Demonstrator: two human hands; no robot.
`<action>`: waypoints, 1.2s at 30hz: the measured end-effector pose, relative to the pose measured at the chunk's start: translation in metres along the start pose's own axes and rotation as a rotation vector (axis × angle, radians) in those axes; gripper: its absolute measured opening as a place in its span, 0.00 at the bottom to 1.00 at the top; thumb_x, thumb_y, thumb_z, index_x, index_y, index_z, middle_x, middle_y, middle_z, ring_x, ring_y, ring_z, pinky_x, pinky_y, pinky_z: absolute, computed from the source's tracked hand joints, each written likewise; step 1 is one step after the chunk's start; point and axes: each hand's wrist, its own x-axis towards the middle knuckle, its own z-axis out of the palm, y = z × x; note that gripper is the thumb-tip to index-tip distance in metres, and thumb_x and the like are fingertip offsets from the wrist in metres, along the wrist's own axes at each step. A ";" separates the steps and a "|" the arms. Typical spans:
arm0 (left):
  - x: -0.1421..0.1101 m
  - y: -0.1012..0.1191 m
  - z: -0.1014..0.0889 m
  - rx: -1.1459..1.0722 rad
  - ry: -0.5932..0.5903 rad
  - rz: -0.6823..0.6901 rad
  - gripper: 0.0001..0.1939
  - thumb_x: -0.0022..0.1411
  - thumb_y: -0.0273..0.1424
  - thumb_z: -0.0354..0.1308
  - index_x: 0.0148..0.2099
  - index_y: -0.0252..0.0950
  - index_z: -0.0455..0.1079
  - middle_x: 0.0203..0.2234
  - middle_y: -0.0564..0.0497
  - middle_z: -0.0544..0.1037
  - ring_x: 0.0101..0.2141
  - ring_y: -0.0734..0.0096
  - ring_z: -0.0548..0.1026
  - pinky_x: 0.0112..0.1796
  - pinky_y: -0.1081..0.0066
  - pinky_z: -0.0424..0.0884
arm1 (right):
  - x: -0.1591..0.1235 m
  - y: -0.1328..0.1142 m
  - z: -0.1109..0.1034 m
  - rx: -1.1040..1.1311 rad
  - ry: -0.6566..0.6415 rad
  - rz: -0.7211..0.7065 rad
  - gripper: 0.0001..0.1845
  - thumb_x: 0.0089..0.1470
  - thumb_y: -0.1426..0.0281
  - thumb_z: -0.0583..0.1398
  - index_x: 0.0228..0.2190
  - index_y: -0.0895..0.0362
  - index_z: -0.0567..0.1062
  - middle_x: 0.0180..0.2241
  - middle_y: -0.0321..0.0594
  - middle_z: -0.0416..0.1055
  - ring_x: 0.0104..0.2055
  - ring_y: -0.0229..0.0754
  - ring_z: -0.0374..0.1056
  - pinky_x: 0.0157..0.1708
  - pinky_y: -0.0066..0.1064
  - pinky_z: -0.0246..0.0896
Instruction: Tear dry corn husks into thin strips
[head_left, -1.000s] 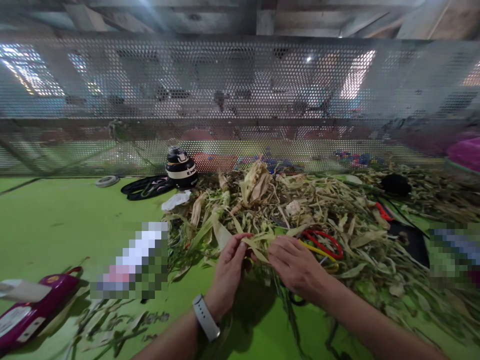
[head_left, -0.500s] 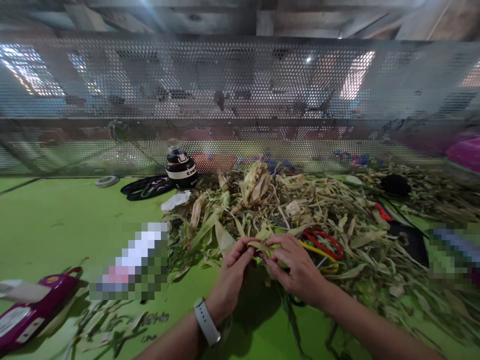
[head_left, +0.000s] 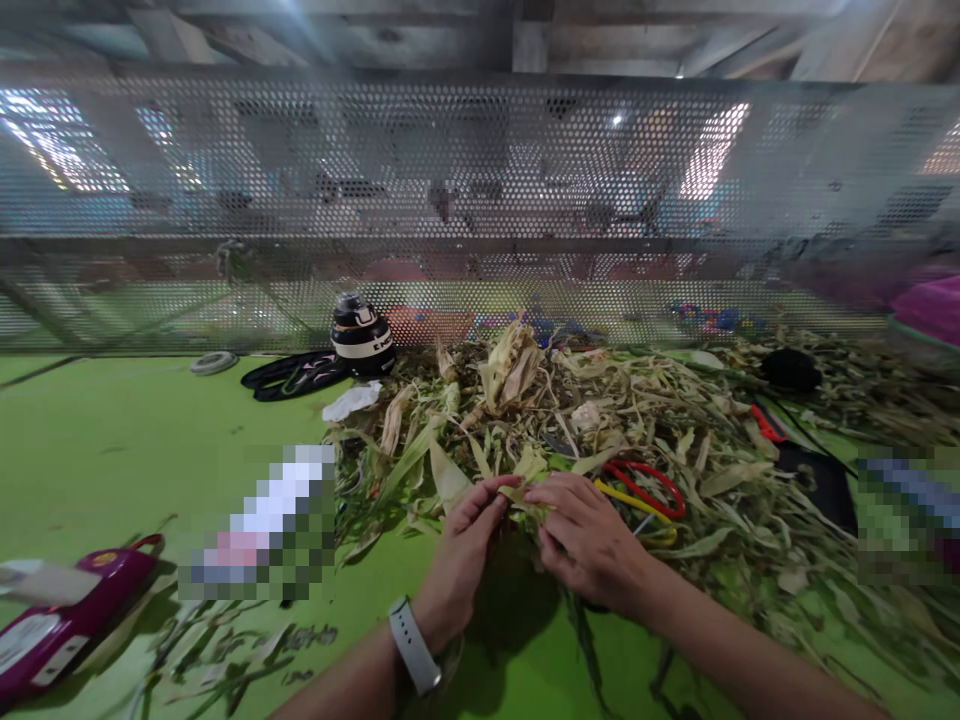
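My left hand [head_left: 474, 525], with a pale watch strap on its wrist, pinches one end of a yellow-green corn husk strip [head_left: 516, 493]. Close beside it, my right hand [head_left: 589, 535] has its fingers closed on the other end of the strip. Both hands are held over the near edge of a heap of dried corn husks [head_left: 660, 420]. Just behind my right hand lie red scissor-like handles [head_left: 652, 488] and a yellow loop [head_left: 626, 500]. A whole bunched husk [head_left: 511, 365] stands up from the heap beyond my hands.
A black bottle [head_left: 363, 340] and a coiled black strap [head_left: 292, 375] stand at the back left. Nearby are a tape roll [head_left: 214, 362] and white tissue [head_left: 351, 401]. A purple device [head_left: 82, 615] lies front left on the green table [head_left: 112, 450]. Perforated metal panelling [head_left: 465, 190] rises behind.
My right hand's fingers opened and shifted along the strip, then closed on it again. My left hand has kept its pinch with little movement. The surrounding things have stayed put.
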 end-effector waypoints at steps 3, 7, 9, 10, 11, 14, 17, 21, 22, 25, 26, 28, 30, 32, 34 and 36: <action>-0.001 -0.001 0.000 -0.051 -0.022 0.015 0.13 0.51 0.33 0.59 0.41 0.38 0.72 0.33 0.52 0.77 0.33 0.74 0.71 0.33 0.78 0.64 | -0.001 0.001 0.000 0.006 -0.022 -0.010 0.05 0.48 0.79 0.55 0.28 0.59 0.69 0.40 0.44 0.69 0.44 0.44 0.62 0.48 0.43 0.58; -0.001 -0.001 0.001 -0.016 -0.042 0.062 0.14 0.50 0.33 0.60 0.42 0.36 0.71 0.35 0.50 0.77 0.35 0.72 0.72 0.35 0.76 0.64 | -0.002 0.001 0.000 0.032 -0.041 -0.015 0.05 0.48 0.79 0.55 0.27 0.59 0.69 0.41 0.44 0.69 0.46 0.45 0.61 0.49 0.43 0.57; 0.001 -0.001 0.001 0.048 -0.030 0.095 0.15 0.51 0.33 0.61 0.42 0.35 0.70 0.34 0.49 0.77 0.34 0.72 0.72 0.33 0.76 0.64 | -0.002 0.001 0.000 0.085 -0.040 0.006 0.05 0.47 0.78 0.55 0.27 0.59 0.69 0.41 0.44 0.70 0.45 0.45 0.62 0.48 0.41 0.58; 0.001 0.000 0.000 0.089 -0.026 0.113 0.15 0.51 0.33 0.60 0.42 0.35 0.69 0.32 0.50 0.77 0.32 0.73 0.72 0.32 0.77 0.64 | -0.001 0.001 0.000 0.129 -0.033 0.032 0.04 0.47 0.78 0.55 0.27 0.59 0.68 0.40 0.44 0.70 0.45 0.43 0.63 0.46 0.39 0.59; 0.002 0.000 0.000 0.132 -0.021 0.130 0.16 0.51 0.33 0.60 0.43 0.35 0.67 0.29 0.51 0.77 0.30 0.74 0.71 0.30 0.77 0.64 | 0.000 0.000 -0.001 0.183 -0.017 0.069 0.04 0.47 0.78 0.55 0.26 0.58 0.68 0.40 0.44 0.70 0.43 0.42 0.64 0.44 0.37 0.60; 0.004 0.002 -0.001 0.236 -0.021 0.172 0.19 0.52 0.34 0.59 0.46 0.36 0.63 0.23 0.54 0.76 0.26 0.74 0.70 0.27 0.77 0.63 | 0.003 0.000 -0.004 0.356 0.037 0.241 0.05 0.48 0.77 0.54 0.23 0.57 0.66 0.36 0.43 0.72 0.39 0.39 0.67 0.38 0.30 0.63; 0.003 0.003 0.000 0.239 -0.070 0.181 0.18 0.52 0.35 0.59 0.45 0.36 0.62 0.25 0.52 0.76 0.29 0.72 0.72 0.31 0.75 0.65 | 0.005 0.000 -0.008 0.431 0.014 0.448 0.06 0.51 0.74 0.54 0.23 0.57 0.66 0.29 0.39 0.72 0.32 0.37 0.68 0.32 0.27 0.62; 0.004 0.004 0.002 0.229 -0.093 0.178 0.14 0.50 0.37 0.60 0.38 0.35 0.67 0.26 0.51 0.76 0.27 0.73 0.71 0.31 0.74 0.66 | 0.006 0.002 -0.008 0.500 -0.012 0.682 0.04 0.52 0.69 0.55 0.28 0.57 0.65 0.25 0.35 0.68 0.27 0.36 0.65 0.28 0.26 0.59; 0.005 0.004 0.002 0.237 -0.089 0.183 0.14 0.49 0.37 0.61 0.37 0.35 0.68 0.25 0.51 0.76 0.27 0.73 0.71 0.30 0.74 0.66 | 0.006 0.003 -0.007 0.564 -0.012 0.716 0.04 0.52 0.69 0.55 0.30 0.57 0.65 0.25 0.35 0.68 0.27 0.36 0.65 0.28 0.26 0.59; 0.007 0.004 0.002 0.255 -0.073 0.203 0.14 0.47 0.37 0.62 0.35 0.34 0.72 0.23 0.52 0.75 0.25 0.74 0.69 0.28 0.75 0.65 | 0.006 0.006 -0.005 0.781 -0.045 0.784 0.08 0.53 0.68 0.54 0.36 0.57 0.63 0.26 0.34 0.67 0.26 0.34 0.63 0.26 0.25 0.59; 0.007 0.004 0.002 0.257 -0.069 0.203 0.14 0.46 0.37 0.62 0.34 0.34 0.72 0.21 0.53 0.75 0.24 0.74 0.69 0.28 0.75 0.65 | 0.006 0.007 -0.005 0.826 -0.067 0.799 0.10 0.53 0.68 0.53 0.38 0.58 0.63 0.25 0.34 0.66 0.25 0.34 0.62 0.25 0.24 0.58; 0.007 0.005 0.002 0.258 -0.060 0.189 0.14 0.45 0.38 0.63 0.33 0.34 0.74 0.19 0.53 0.74 0.23 0.74 0.68 0.27 0.75 0.64 | 0.006 0.008 -0.006 0.849 -0.098 0.807 0.12 0.54 0.68 0.53 0.41 0.59 0.64 0.24 0.33 0.65 0.24 0.33 0.61 0.24 0.24 0.57; 0.006 0.006 0.002 0.268 -0.063 0.178 0.14 0.45 0.38 0.63 0.32 0.34 0.74 0.19 0.53 0.74 0.22 0.74 0.67 0.26 0.75 0.63 | 0.007 0.008 -0.008 0.808 -0.132 0.789 0.12 0.54 0.69 0.52 0.41 0.59 0.65 0.23 0.33 0.64 0.23 0.33 0.59 0.23 0.24 0.55; 0.006 0.008 0.002 0.295 -0.072 0.182 0.13 0.46 0.38 0.62 0.31 0.34 0.75 0.18 0.53 0.73 0.22 0.75 0.66 0.25 0.76 0.62 | 0.007 0.008 -0.010 0.754 -0.181 0.757 0.11 0.55 0.69 0.52 0.39 0.59 0.67 0.23 0.33 0.64 0.23 0.33 0.59 0.23 0.23 0.54; 0.005 0.008 0.001 0.324 -0.062 0.198 0.12 0.48 0.39 0.61 0.30 0.34 0.74 0.18 0.53 0.72 0.22 0.75 0.65 0.25 0.76 0.61 | 0.007 0.007 -0.012 0.687 -0.208 0.715 0.09 0.55 0.69 0.51 0.36 0.58 0.68 0.22 0.33 0.64 0.22 0.33 0.58 0.22 0.23 0.53; 0.006 0.007 0.000 0.331 -0.034 0.201 0.12 0.48 0.39 0.60 0.30 0.34 0.73 0.20 0.53 0.71 0.23 0.75 0.65 0.25 0.77 0.60 | 0.007 0.006 -0.013 0.609 -0.199 0.659 0.07 0.56 0.69 0.51 0.33 0.57 0.68 0.21 0.32 0.64 0.22 0.34 0.58 0.22 0.24 0.53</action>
